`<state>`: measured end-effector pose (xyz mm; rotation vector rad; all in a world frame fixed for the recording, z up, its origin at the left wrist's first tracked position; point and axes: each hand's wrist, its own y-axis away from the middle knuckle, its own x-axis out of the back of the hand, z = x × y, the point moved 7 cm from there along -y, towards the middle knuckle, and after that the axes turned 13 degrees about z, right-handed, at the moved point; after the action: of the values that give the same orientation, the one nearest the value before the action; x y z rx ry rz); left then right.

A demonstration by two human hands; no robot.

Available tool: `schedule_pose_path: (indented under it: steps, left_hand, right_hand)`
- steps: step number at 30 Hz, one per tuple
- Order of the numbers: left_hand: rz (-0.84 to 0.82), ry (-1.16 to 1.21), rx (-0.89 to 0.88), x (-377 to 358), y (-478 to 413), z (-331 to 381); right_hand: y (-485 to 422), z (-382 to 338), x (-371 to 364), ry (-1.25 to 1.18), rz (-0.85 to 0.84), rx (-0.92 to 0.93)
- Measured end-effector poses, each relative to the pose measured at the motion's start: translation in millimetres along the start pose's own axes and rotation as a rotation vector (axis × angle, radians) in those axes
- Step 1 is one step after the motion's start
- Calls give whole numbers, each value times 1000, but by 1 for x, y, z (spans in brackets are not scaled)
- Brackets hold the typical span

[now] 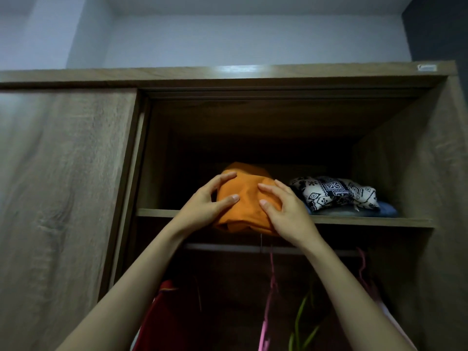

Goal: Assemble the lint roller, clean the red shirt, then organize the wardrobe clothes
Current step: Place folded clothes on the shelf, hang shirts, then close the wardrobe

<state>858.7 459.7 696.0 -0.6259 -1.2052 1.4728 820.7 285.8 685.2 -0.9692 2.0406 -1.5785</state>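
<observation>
A folded orange garment (247, 201) sits at the front edge of the wardrobe's upper shelf (157, 213), partly overhanging it. My left hand (210, 201) grips its left side and my right hand (283, 209) grips its right side, fingers spread over the cloth. A black-and-white patterned garment (334, 192) lies folded on the same shelf to the right, on top of a blue piece (387, 211). Below, the red shirt (162, 307) hangs at the lower left; its lower part is out of view.
A hanging rail (228, 248) runs under the shelf with pink hangers (272, 282) and a green hanger (301, 315). The sliding wardrobe door (63, 198) covers the left half. The wardrobe's right wall (430, 198) stands close to the patterned pile.
</observation>
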Motion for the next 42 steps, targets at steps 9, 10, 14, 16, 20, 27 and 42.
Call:
schedule_pose_path:
  steps: [9,10,14,16,20,27,42]
  left_hand:
    - [139,-28,-177,6,18,33]
    - [175,-35,-213,10,23,43]
    - [203,109,-245,19,62,71]
    - [192,264,-201,20,93,82]
    - [247,395,-84,22,160,78]
    - [269,370,306,25,271,24]
    - [-90,679,1451,-22,406,-105]
  right_hand:
    - [13,-14,14,-47,184,211]
    - [16,-21,19,-50,228,276]
    - [49,-48,38,-46,344,447]
    - [77,-58,42,-90,344,453]
    - [147,-65,40,-200,275,353]
    - [260,-52,18,-416,64,-64]
    - [366,33,-42,-409,-208,-375]
